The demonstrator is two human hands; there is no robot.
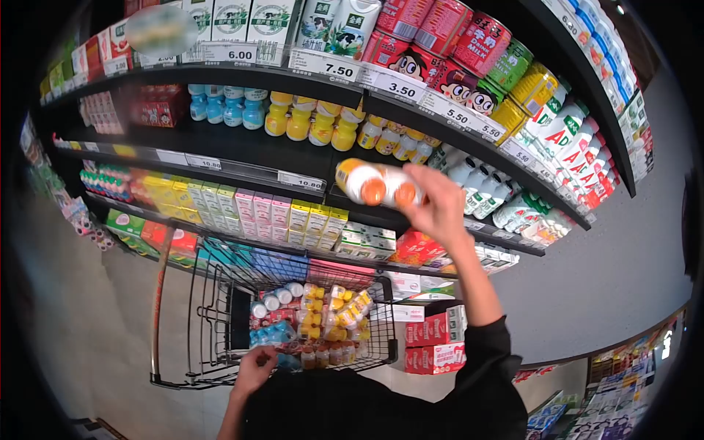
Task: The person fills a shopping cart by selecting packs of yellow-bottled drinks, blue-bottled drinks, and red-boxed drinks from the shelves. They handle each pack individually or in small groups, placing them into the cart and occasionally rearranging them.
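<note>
My right hand (438,205) is wrapped round the end of a pair of drink bottles (372,188), white and yellow with orange caps, slightly blurred. The pair is held in the air in front of the middle shelf, tilted with its caps facing me. Low at the near side of the shopping cart (386,312), my left hand (257,367) has its fingers curled together beside some blue bottles (271,335). What it grips, if anything, is hidden. Yellow-capped bottles (312,312) and white-capped bottles (271,302) also lie in the cart.
Behind the cart, the curved shelf holds small yellow bottles (321,129), blue bottles (229,110), red milk cans (480,45) and drink cartons (271,213). Red boxes (435,345) stand on the floor right of the cart. The cart's handle (160,293) is at its left end.
</note>
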